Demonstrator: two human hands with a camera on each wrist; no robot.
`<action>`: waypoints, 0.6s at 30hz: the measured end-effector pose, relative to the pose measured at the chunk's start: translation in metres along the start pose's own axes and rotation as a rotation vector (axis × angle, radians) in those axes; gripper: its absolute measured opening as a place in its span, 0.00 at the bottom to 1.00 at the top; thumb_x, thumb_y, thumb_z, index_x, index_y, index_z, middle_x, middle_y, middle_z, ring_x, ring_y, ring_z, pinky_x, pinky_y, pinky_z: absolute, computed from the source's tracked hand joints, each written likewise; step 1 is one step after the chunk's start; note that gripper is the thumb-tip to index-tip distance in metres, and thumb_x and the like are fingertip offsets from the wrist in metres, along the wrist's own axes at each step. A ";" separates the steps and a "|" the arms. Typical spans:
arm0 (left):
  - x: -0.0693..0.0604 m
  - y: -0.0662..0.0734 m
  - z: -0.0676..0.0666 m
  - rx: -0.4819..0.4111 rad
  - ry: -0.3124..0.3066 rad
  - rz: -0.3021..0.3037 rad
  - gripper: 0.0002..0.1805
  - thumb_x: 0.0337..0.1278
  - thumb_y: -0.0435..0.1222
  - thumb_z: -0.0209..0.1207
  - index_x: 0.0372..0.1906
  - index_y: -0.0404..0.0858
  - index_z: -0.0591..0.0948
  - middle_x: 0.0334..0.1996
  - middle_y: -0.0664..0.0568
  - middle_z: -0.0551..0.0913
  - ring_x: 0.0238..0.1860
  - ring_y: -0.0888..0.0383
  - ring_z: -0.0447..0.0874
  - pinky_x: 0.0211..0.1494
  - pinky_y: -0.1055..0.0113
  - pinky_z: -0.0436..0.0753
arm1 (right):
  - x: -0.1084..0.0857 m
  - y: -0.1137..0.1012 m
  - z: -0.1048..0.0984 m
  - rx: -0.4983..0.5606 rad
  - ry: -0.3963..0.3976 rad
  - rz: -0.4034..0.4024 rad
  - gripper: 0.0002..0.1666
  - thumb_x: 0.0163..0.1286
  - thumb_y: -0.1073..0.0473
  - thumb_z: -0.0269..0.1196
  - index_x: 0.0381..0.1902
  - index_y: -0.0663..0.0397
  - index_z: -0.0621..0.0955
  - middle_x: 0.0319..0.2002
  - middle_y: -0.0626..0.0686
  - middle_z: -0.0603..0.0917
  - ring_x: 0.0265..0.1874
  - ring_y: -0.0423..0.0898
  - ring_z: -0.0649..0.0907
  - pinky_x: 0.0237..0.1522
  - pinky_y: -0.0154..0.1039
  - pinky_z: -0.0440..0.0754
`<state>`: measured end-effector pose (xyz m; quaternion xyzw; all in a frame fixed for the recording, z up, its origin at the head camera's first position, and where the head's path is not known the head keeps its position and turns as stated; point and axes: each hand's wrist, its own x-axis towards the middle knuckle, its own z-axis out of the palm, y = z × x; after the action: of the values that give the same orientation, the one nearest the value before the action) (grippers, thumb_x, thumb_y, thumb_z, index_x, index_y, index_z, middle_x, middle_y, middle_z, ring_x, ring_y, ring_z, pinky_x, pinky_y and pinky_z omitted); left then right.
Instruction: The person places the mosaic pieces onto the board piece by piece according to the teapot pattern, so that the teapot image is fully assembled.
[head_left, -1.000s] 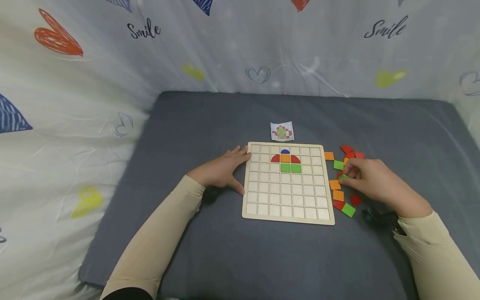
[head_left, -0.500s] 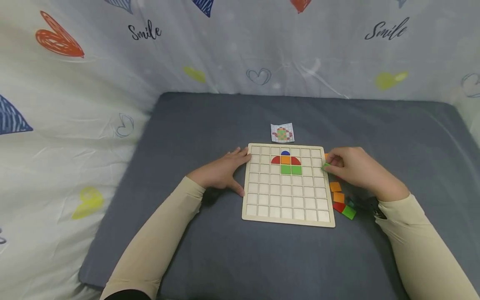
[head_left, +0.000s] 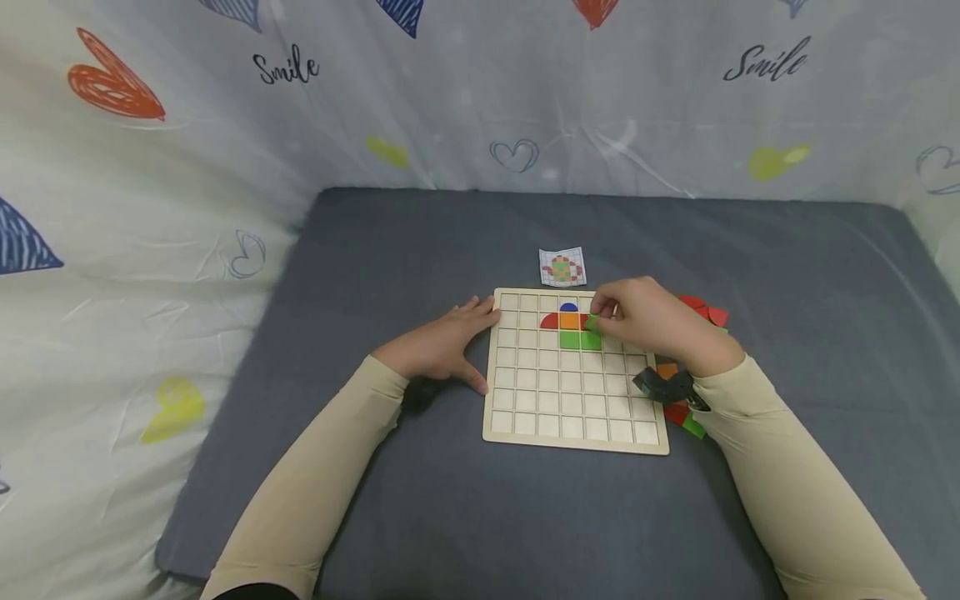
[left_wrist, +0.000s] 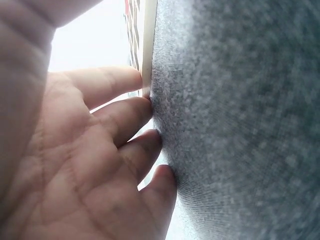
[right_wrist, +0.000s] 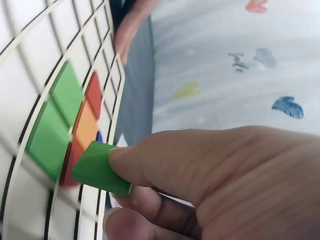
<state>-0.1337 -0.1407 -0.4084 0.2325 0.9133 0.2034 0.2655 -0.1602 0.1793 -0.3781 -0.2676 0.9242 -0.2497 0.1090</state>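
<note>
- Setting: an indoor-looking corner screened by cloth; whether it belongs to a home or a studio cannot be determined.
- Backdrop (head_left: 450,100): pale, creased cloth at the far side and left of the bench (head_left: 420,250), printed with hearts (head_left: 514,155) and "Smile" lettering (head_left: 285,67).
- Cover (head_left: 825,292): plain dark grey fabric over the bench.
- Gridded board (head_left: 525,400), coloured tiles (head_left: 569,320) and small picture card (head_left: 561,267): tabletop puzzle materials lying within this screened area.
</note>
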 end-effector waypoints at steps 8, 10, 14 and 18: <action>-0.001 0.000 -0.001 -0.001 -0.001 -0.002 0.69 0.44 0.52 0.82 0.86 0.42 0.51 0.87 0.51 0.38 0.86 0.51 0.30 0.87 0.53 0.41 | 0.018 -0.019 0.010 0.031 -0.040 -0.062 0.03 0.70 0.65 0.66 0.37 0.55 0.86 0.28 0.47 0.83 0.26 0.43 0.77 0.37 0.42 0.77; -0.001 -0.001 -0.001 0.000 -0.003 -0.001 0.69 0.44 0.52 0.82 0.86 0.42 0.51 0.87 0.51 0.38 0.86 0.51 0.30 0.87 0.53 0.40 | 0.021 -0.022 0.013 0.030 -0.044 -0.081 0.03 0.70 0.66 0.65 0.36 0.56 0.86 0.28 0.47 0.82 0.26 0.44 0.76 0.37 0.42 0.77; 0.000 -0.002 0.000 0.000 -0.008 0.002 0.68 0.45 0.52 0.81 0.86 0.42 0.51 0.87 0.51 0.38 0.86 0.51 0.30 0.87 0.53 0.40 | 0.028 -0.027 0.019 0.020 -0.051 -0.104 0.03 0.69 0.67 0.65 0.35 0.57 0.86 0.27 0.47 0.83 0.28 0.43 0.78 0.39 0.43 0.79; 0.001 -0.003 0.000 -0.004 -0.006 0.008 0.68 0.44 0.53 0.81 0.86 0.43 0.51 0.87 0.51 0.37 0.86 0.51 0.30 0.87 0.53 0.41 | 0.033 -0.030 0.026 0.029 -0.080 -0.109 0.02 0.71 0.66 0.67 0.38 0.56 0.88 0.28 0.47 0.84 0.28 0.44 0.79 0.39 0.44 0.81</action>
<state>-0.1352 -0.1425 -0.4107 0.2365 0.9110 0.2056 0.2680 -0.1658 0.1287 -0.3863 -0.3259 0.8993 -0.2578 0.1361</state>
